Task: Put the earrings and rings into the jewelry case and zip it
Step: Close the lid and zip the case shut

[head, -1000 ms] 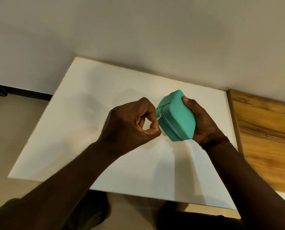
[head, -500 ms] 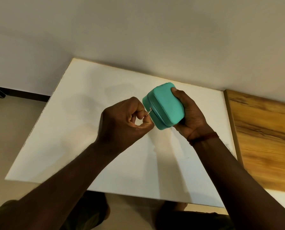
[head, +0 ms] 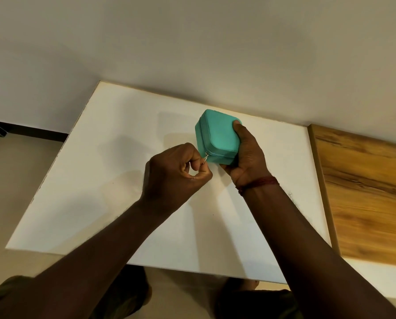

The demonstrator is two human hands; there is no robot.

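**A:** While the zipping step is running, what is being logged as item one?

**B:** Teal jewelry case [head: 217, 137], lid down, being held tilted over the white tabletop [head: 100, 180], toward its far edge. Whether it is touching the tabletop I cannot tell. The right hand [head: 245, 157] is wrapping it from the side, fingers curled round the body, with a red thread band [head: 259, 183] at the wrist.

**A:** Item two?

**B:** Metal zipper pull [head: 205, 157], at the case corner facing the tabletop's front edge. The left hand [head: 176, 171] is pinching it between thumb and forefinger.

**A:** Earrings, rings?

**B:** Not in view. I am judging them to be inside already, the lid being down.

**A:** Work remaining?

**B:** How much track is closed I cannot tell. The next move, I am guessing, is calling for the pull to travel round the near side while the right hand is bracing the case against the tug.

**A:** Anything else?

**B:** Wooden panel [head: 365, 192], lying beside the tabletop's right edge.
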